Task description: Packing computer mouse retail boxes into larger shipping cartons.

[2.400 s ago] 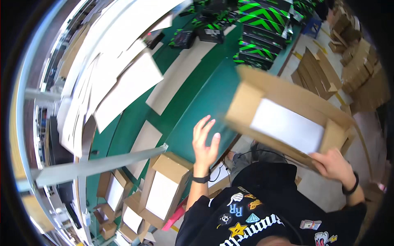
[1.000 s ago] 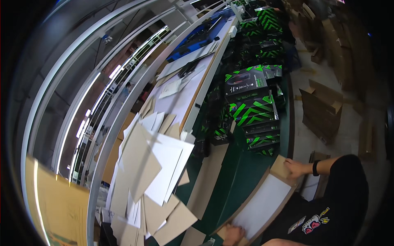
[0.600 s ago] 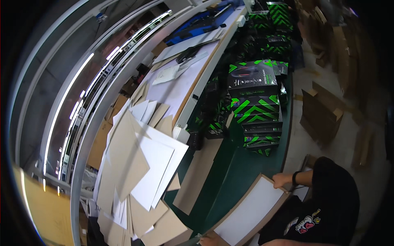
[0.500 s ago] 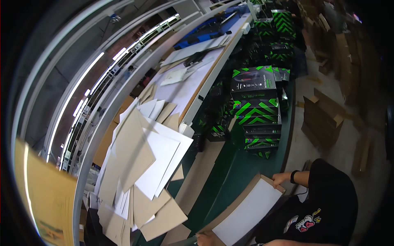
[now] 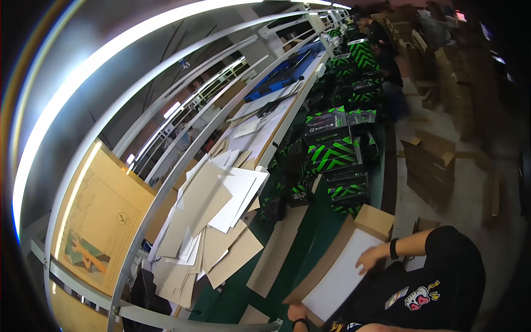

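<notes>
A shallow brown cardboard carton point(image 5: 322, 264) lies tilted in front of me at the bench's near edge. Its far end flap point(image 5: 376, 221) stands out, and a white sheet point(image 5: 344, 275) covers its inside. My left hand point(image 5: 297, 313), with a dark band at the wrist, grips the carton's near left corner; some of its fingers are hidden. On the white sheet, close to the right edge, rests my right hand point(image 5: 371, 258), fingers stretched out and apart. It wears a black wristband.
Loose grey and white boards point(image 5: 213, 218) lie piled to the left. Black-and-green boxes point(image 5: 330, 152) stand stacked along the green bench point(image 5: 276, 285). A metal frame rail point(image 5: 182, 319) crosses at lower left. An opened brown carton point(image 5: 428, 171) sits on the floor at right. Co-workers point(image 5: 381, 41) stand farther back.
My right hand has left the carton's far end and now lies on the white sheet. The far flap has swung outward. The whole view has shifted, showing more of the frame at left.
</notes>
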{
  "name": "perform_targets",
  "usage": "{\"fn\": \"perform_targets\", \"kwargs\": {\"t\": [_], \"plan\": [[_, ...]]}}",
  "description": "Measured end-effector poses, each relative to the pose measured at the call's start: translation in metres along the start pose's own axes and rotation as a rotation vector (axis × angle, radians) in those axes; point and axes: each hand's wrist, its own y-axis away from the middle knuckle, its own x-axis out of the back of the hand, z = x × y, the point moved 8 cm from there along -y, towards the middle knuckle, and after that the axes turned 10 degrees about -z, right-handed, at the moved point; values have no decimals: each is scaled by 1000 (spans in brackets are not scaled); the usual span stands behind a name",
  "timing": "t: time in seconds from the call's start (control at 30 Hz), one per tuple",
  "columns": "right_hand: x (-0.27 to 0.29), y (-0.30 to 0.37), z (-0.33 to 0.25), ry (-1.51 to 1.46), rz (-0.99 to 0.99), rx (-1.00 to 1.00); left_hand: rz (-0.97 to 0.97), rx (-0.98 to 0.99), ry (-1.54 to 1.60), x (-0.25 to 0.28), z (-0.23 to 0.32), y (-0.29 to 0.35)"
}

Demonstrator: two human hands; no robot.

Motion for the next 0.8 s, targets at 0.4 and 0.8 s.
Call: {"fn": "perform_targets", "kwargs": {"t": [0.4, 0.8], "plan": [[-29, -36, -55, 426, 223, 10, 2, 58, 22, 29, -49, 6], [-76, -83, -53, 605, 53, 322, 234, -828, -10, 106, 160, 119]]}}
